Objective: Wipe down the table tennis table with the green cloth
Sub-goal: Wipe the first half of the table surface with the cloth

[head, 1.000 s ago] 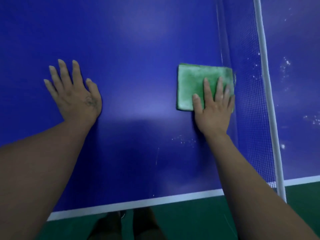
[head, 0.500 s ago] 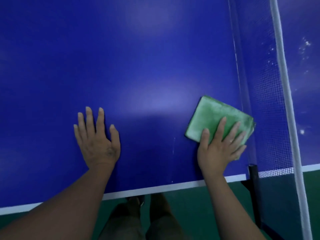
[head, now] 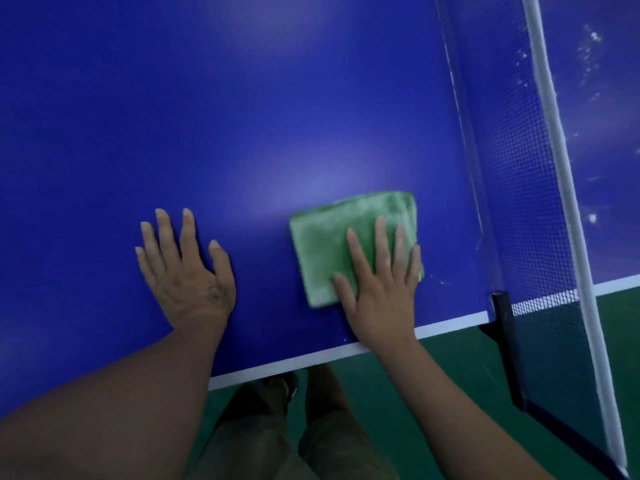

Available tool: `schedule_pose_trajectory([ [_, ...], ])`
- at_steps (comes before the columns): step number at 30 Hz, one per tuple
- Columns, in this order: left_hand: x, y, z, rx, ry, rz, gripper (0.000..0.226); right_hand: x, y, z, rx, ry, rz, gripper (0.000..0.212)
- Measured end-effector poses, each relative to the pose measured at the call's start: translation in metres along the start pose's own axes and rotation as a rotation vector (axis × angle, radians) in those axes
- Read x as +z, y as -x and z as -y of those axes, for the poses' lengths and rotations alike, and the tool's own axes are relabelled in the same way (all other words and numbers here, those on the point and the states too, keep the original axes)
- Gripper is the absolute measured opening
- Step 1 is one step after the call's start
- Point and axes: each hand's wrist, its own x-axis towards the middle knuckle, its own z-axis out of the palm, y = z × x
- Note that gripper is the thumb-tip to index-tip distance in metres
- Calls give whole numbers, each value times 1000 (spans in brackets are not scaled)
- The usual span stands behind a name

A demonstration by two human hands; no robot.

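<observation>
Only one view here, the head camera looking down. The right hand (head: 381, 275) lies flat with its fingers straight, pressing on a folded, fuzzy green cloth (head: 332, 244). That cloth sits on the blue table tennis table (head: 242, 116), close to the white-striped near edge and a bit short of the net. The left hand (head: 183, 268) is spread wide and flat on the bare blue surface, holding nothing; I'd guess it's bracing.

The mesh net with its white top band (head: 554, 188) runs along the right, clamped by a black post (head: 500, 306) at the table edge. Beyond the net the far half has white specks (head: 588, 46), so my read is that side isn't done yet.

What could go wrong: the cloth is only pinned under a flat palm, not gripped, so a fast pull toward the edge could slide it off onto the green floor (head: 450, 368). Swiping right could snag it on the net or post. It also looks a bit grubby, so it may just smear.
</observation>
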Motion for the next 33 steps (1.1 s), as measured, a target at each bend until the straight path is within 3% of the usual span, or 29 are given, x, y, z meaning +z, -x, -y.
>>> schedule_pose_trajectory([
  [5, 0, 1, 1, 5, 4, -6, 64, -4, 47, -27, -202, 33, 68, 71],
  [12, 2, 2, 3, 15, 25, -22, 64, -19, -64, -50, -314, 112, 13, 70],
  [16, 1, 2, 4, 21, 39, -26, 64, -33, -100, -79, -134, 117, -17, 70],
  [21, 1, 3, 6, 21, 32, -18, 65, -36, -73, -99, 213, 60, -31, 72],
  [27, 2, 2, 5, 15, 17, 3, 67, -21, 7, -46, 618, -18, -94, 72],
  [29, 1, 2, 4, 12, 27, 3, 68, -10, 39, -10, 670, -35, -95, 71],
  [33, 1, 3, 6, 22, 41, -3, 67, 6, 110, 36, 566, -35, -18, 72],
])
